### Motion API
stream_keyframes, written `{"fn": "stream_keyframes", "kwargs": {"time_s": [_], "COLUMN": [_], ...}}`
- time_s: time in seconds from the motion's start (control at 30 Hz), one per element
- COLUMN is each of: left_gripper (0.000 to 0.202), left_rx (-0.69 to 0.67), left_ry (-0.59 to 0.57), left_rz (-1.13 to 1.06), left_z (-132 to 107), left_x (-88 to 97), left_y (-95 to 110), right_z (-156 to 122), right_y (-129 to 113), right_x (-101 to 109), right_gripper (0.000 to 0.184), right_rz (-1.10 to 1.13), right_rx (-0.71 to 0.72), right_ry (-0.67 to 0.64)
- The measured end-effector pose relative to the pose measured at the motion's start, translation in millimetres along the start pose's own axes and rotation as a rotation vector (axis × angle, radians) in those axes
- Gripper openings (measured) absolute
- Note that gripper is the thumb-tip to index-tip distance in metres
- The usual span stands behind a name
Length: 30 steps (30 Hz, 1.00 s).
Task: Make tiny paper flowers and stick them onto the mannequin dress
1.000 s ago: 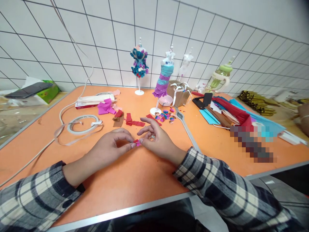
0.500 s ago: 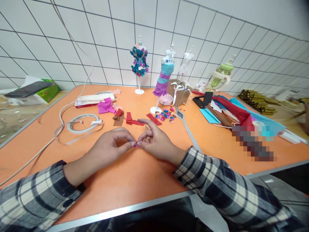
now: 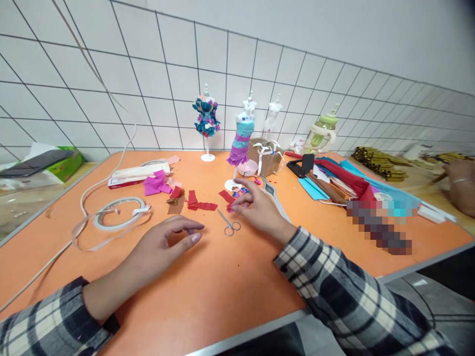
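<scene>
- A small pinkish-red paper piece (image 3: 229,208) is being pinched lightly at the fingertips of the right hand (image 3: 257,211), above the desk (image 3: 208,287) and near the scissors (image 3: 227,223).
- Most of it is being hidden by the fingers; it is being judged very light, soft and easily crushed, so an edge is being favoured for taking hold.
- The right index finger is being held raised, the others curled.
- The left hand (image 3: 163,244) is being held low, thumb and fingers parted, nothing being gripped.
</scene>
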<state>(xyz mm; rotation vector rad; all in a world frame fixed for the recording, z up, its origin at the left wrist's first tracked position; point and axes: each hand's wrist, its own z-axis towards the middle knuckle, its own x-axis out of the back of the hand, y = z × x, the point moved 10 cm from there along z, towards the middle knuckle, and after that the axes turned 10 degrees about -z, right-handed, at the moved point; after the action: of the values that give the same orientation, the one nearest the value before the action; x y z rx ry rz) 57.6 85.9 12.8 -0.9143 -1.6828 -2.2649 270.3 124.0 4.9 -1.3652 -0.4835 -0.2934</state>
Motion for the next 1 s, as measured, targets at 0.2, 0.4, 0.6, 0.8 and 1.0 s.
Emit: {"fn": "stream_keyframes", "kwargs": {"time_s": [0.2,0.4,0.6,0.8,1.0], "left_gripper": [0.037,0.026,0.028,0.028,0.026], "left_rx": [-0.091,-0.112,-0.080,-0.083,-0.088], "left_ry": [-0.026,-0.043,-0.047,-0.061,-0.068], "left_rz": [0.017,-0.037,-0.047,-0.048,-0.054], "left_z": [4,3,4,3,4], "left_x": [-1.2,-8.0,-7.6,-11.2,-12.2], "left_y": [2,-1,-1,2,3], "right_z": [29,41,40,32,30], "right_y": [71,93,88,68,65], "right_x": [76,78,72,71,64], "right_gripper": [0.065,0.062,0.062,0.063,0.053], "right_rz": [-0.266,-0.245,-0.218,-0.271,-0.270], "right_rx": [-0.118,-0.132,-0.116,-0.049,-0.043], "right_ry": [0.226,0.222,0.186,0.239,0.220]}}
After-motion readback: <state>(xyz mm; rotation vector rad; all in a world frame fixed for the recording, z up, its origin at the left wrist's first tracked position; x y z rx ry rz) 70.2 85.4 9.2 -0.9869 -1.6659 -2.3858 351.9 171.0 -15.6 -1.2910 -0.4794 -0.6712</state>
